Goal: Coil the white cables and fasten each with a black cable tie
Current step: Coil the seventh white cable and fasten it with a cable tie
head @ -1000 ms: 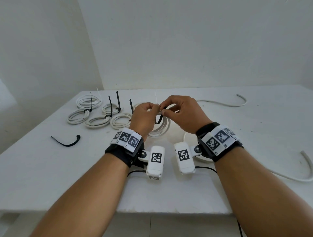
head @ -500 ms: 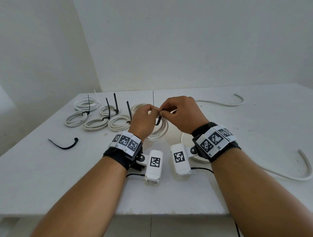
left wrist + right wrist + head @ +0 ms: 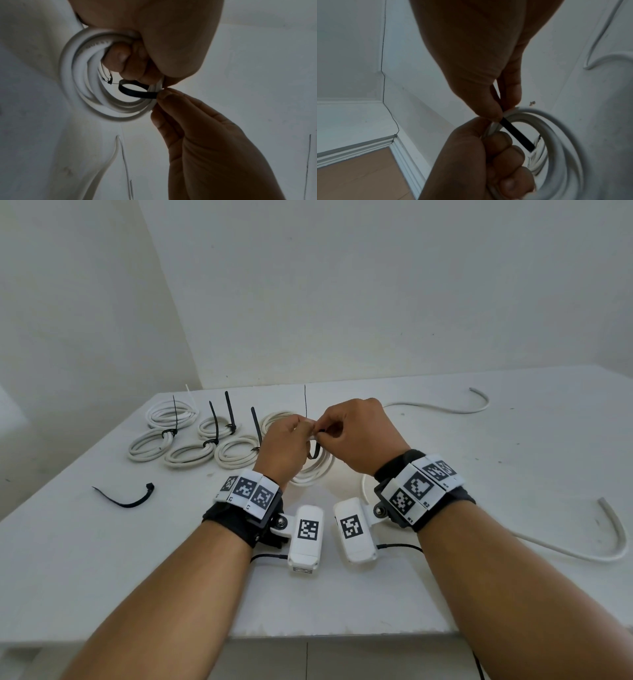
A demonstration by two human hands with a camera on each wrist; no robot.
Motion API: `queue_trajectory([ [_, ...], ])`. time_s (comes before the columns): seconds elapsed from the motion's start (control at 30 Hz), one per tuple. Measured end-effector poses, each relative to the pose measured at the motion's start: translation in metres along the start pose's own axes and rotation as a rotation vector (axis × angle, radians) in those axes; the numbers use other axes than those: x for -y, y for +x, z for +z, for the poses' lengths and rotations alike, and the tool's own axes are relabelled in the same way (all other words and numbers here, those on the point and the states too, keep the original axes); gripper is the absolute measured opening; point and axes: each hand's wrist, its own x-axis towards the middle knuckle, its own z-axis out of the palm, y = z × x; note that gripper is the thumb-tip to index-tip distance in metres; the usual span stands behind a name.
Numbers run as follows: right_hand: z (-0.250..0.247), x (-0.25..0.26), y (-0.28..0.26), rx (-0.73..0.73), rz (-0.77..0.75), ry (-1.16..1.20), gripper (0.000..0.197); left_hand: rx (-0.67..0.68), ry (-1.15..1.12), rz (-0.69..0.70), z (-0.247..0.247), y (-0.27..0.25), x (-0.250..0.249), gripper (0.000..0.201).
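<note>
Left hand (image 3: 286, 440) clenched round the white coil (image 3: 96, 83) at centre of the head view, gripping the bunched turns at their upper rim, held just above the bench (image 3: 102, 559). Right hand (image 3: 356, 436) pinching the black cable tie (image 3: 137, 93) between thumb and forefinger, right at the coil's rim, touching the left hand. Strap looped through the coil's opening, seen as a loose black ring in the left wrist view; not yet cinched, by the look of it. Head of the tie hidden under the fingers (image 3: 489, 112); cannot tell whether the tail has entered it.

Cable judged light, springy, smooth-jacketed: turns liable to fan out if the grip slackens, so best held across all turns at one spot, close beside the strap. Tie judged thin, flexible along its length, stiff enough to feed, small and easily slipped from a pinch; best taken near the tip.

Coil standing roughly on edge, opening facing the wearer, lower arc hanging toward the bench. Strap's long axis crossing the turns, running from the pinch down through the opening.

Five tied coils (image 3: 191, 453) at upper left of the head view, tails sticking up. Spare tie (image 3: 126, 501) lying at left. Loose cable (image 3: 582, 556) at right, another (image 3: 445, 405) at upper right, both uncoiled.
</note>
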Motion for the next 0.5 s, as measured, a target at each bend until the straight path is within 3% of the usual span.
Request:
queue_trajectory([
  [0.17,-0.012,-0.007,0.001,-0.176,0.111,0.179,0.005,0.102,0.0,0.013,-0.006,-0.002,-0.003,0.018],
  [0.23,-0.013,-0.009,0.001,-0.183,0.149,0.261,0.005,0.118,0.025,0.029,-0.005,-0.004,-0.004,0.015],
  [0.5,-0.003,-0.005,0.003,-0.203,0.249,0.616,0.007,-0.101,-0.032,-0.043,-0.004,0.0,0.0,0.02],
])
